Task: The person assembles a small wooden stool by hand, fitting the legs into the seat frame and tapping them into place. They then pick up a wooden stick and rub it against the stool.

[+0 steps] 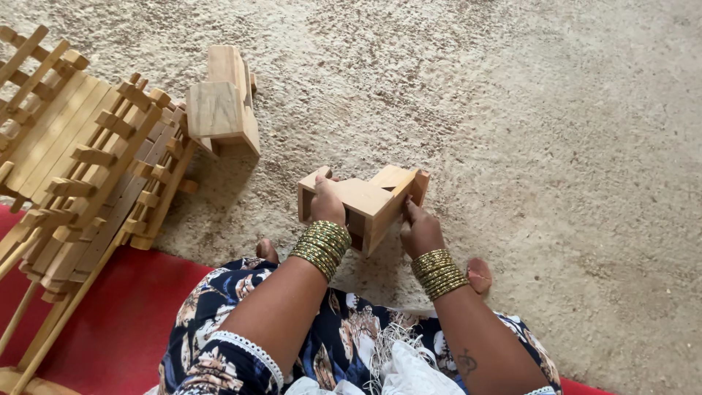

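Small wooden box frame [363,203] on sandy ground [512,110], clasped from both sides: left hand [327,202] closed over its near left end, right hand [418,228] gripping its right edge, fingers pressed to the wood. Up and left of the grip, a second wooden block piece [223,102] beside stacked wooden slatted frames [80,153]; below the wrists, red mat [124,322].

From my remote view I count two hands, the left hand [327,203] and the right hand [420,230], two stacks of gold bangles [321,247], two small wooden box pieces, one held [363,202] and one lying apart [223,102], one slatted wooden frame [88,153], and one red mat [124,322].
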